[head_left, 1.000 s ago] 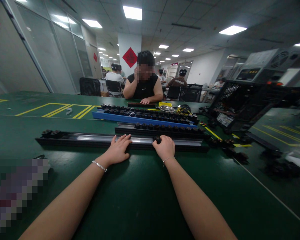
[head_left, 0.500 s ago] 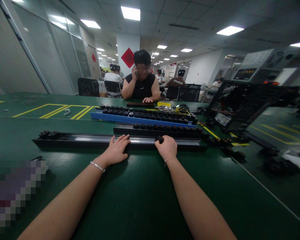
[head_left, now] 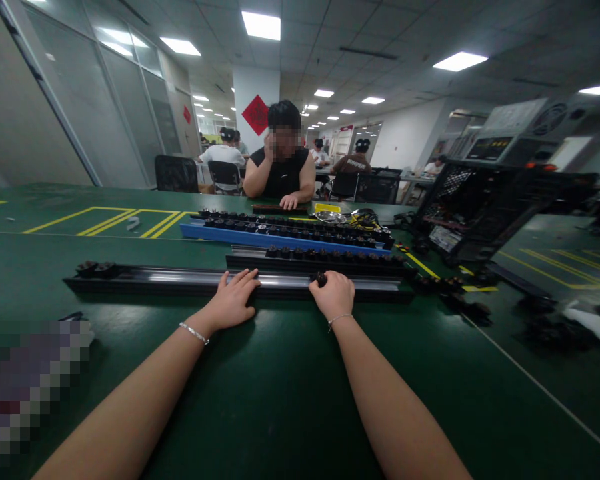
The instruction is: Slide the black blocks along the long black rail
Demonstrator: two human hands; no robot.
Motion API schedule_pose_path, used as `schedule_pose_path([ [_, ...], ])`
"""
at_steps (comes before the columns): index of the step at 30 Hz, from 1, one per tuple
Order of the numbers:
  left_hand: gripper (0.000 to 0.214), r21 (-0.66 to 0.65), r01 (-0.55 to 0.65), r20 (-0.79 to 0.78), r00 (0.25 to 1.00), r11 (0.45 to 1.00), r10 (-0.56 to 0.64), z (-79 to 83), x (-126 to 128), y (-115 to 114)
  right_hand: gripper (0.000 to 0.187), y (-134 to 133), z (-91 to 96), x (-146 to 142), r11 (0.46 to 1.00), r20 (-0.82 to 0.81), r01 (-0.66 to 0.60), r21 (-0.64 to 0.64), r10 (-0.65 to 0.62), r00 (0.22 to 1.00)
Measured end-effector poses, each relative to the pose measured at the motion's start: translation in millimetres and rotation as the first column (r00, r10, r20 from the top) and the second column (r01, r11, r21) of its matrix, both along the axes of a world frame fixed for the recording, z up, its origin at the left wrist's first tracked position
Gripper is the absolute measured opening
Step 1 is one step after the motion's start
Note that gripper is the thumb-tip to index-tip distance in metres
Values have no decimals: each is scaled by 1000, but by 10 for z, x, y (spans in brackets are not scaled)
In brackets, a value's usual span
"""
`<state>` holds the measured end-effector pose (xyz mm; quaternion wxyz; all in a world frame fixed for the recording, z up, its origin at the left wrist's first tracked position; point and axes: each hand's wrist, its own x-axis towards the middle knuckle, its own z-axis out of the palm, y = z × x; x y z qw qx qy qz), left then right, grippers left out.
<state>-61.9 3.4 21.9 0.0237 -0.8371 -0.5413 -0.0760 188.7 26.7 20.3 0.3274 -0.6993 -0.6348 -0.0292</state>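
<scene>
A long black rail [head_left: 155, 277] with a shiny metal channel lies across the green table in front of me. My left hand [head_left: 233, 300] rests on its middle, fingers spread and holding nothing. Farther right, my right hand [head_left: 335, 293] is closed around a small black round part [head_left: 321, 279] at the channel; the fingers hide much of it. Two similar black round parts [head_left: 96, 268] sit at the rail's left end. Just behind lies a shorter black rail [head_left: 245, 261] carrying a row of black round parts [head_left: 310, 255].
A blue rail [head_left: 220, 233] with rows of round parts lies farther back. Across the table [head_left: 280, 400] sits a person [head_left: 280, 167] with one hand on a dark strip. At right stand an open black computer case [head_left: 460, 213] and loose black parts [head_left: 470, 307]. A blurred-out object [head_left: 35, 387] lies at left.
Both my hands stay in place on the rail. The person across the table has shifted the lowered hand slightly to the left.
</scene>
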Motion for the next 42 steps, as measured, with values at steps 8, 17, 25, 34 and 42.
schedule_pose_path([
  [8, 58, -6, 6, 6, 1000, 1000, -6, 8, 0, -2, 19, 1, -8, -3, 1000, -21, -1, 0, 1, 1000],
  [17, 58, -10, 7, 10, 1000, 1000, -7, -8, -16, 14, 19, -1, -2, -6, 1000, -41, -5, -9, 5, 999],
  [25, 58, 0, -1, 0, 1000, 1000, 1, -6, -7, 7, 19, 3, -11, -16, 1000, -61, 6, 9, -6, 998],
  [34, 58, 8, 11, 13, 1000, 1000, -11, -22, -14, 12, 17, 20, -9, 1, 1000, -58, 11, -7, -11, 998],
  [42, 57, 9, 7, 9, 1000, 1000, -7, -15, -13, 13, 18, 39, -26, 68, 1000, -51, 23, -12, -23, 998],
])
